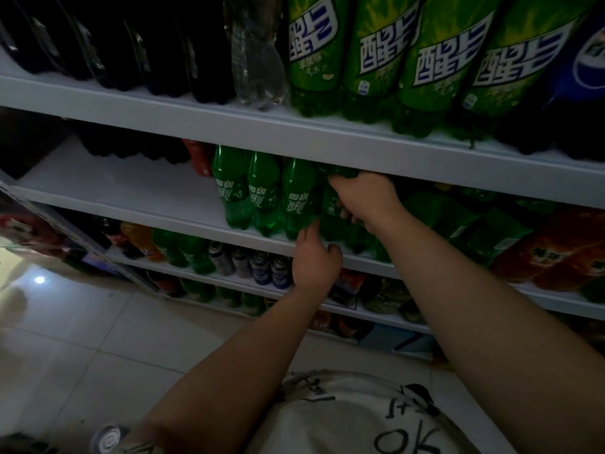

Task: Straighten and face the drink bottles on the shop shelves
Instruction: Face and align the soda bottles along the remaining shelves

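We note the right hand (363,199) clasping a glossy green plastic bottle (330,208) at the front edge of the smooth white shelf (131,188). The left hand (314,262) curls at that edge, its grasp unclear.

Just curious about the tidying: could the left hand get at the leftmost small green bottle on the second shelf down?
Probably yes. The left hand sits at the shelf edge below that row, the leftmost green bottle stands at the open front, and the right hand grips a neighbouring bottle further right.
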